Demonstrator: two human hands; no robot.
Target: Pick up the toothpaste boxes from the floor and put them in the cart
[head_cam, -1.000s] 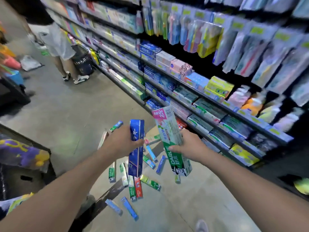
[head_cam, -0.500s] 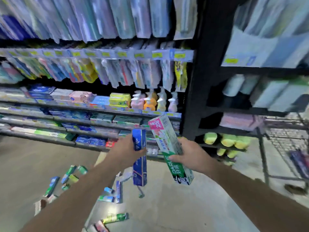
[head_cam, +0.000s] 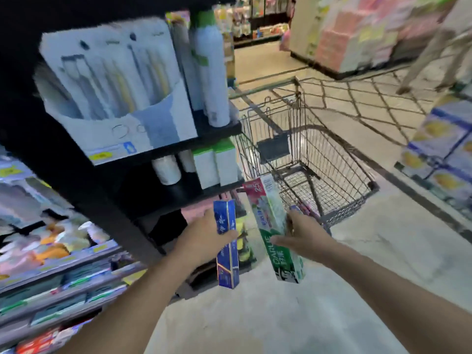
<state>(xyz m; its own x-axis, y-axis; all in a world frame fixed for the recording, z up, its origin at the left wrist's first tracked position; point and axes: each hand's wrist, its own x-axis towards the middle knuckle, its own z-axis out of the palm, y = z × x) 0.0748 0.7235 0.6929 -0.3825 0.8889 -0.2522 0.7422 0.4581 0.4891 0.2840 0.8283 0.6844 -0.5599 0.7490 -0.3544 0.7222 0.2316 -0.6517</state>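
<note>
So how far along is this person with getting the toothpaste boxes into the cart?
Midway through a trip. The left hand grips a blue box and the right hand grips a green and white box, both held short of the wire cart. A few items seem to lie in the cart already, too blurred to name. Left: drop these two in. No floor boxes show here.

Left hand (head_cam: 204, 238) grips a blue box (head_cam: 227, 242), right hand (head_cam: 302, 237) a green box (head_cam: 277, 231), near the cart (head_cam: 332, 159).
</note>
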